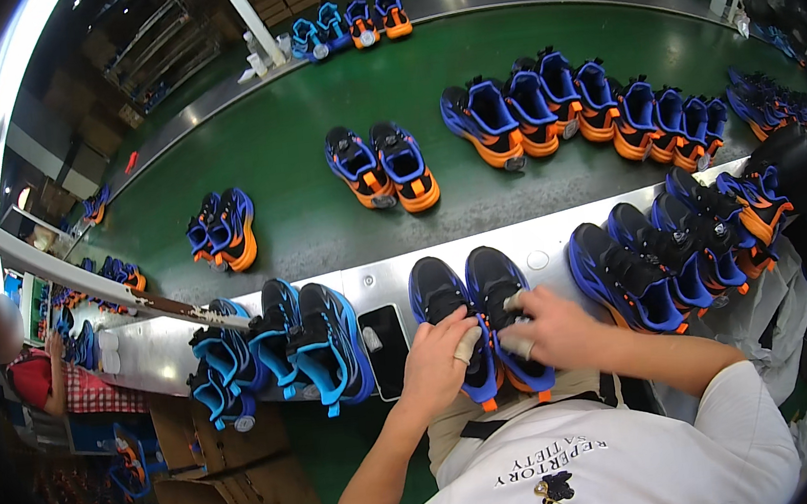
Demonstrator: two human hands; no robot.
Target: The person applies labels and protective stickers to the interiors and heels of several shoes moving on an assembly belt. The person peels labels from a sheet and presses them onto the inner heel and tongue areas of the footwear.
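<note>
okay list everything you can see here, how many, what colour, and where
pair of shoes in hand: 2, black, blue and orange, on the metal ledge under both hands
metal ledge: 1, silver, along the belt's near edge
phone: 1, black, on the ledge left of that pair
shoes on ledge, left: several, black and light blue
shoes on ledge, right: several, black, blue, orange
conveyor belt: 1, green, carrying many blue and orange shoes
cardboard boxes: several, brown, lower left
left hand: on left shoe
right hand: on right shoe
</note>
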